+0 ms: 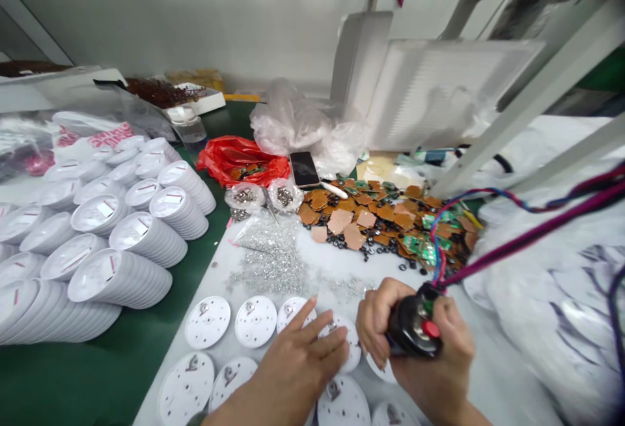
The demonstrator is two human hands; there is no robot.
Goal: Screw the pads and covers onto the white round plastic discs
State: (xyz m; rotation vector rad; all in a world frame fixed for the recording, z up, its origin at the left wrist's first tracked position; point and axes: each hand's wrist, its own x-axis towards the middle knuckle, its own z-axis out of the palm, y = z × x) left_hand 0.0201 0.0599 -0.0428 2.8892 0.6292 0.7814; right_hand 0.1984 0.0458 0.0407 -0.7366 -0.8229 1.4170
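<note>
My right hand (430,354) grips a black handheld tool (414,325) with a red button, and coloured wires run from it up to the right. My left hand (297,361) lies flat with fingers spread on a round white plastic disc (347,341). Several similar drilled discs (208,322) lie around both hands on a white work surface (332,283). Beyond the hands are a scattered heap of small green circuit boards and brown square pads (385,217) and a spill of tiny silver parts (268,260).
Stacks of white discs (120,276) cover the green bench mat (102,374) on the left. Farther back lie a red plastic bag (239,162), a phone (304,169), and clear plastic bags (288,120). White sheeting (547,283) fills the right, below white metal shelf frames (527,107).
</note>
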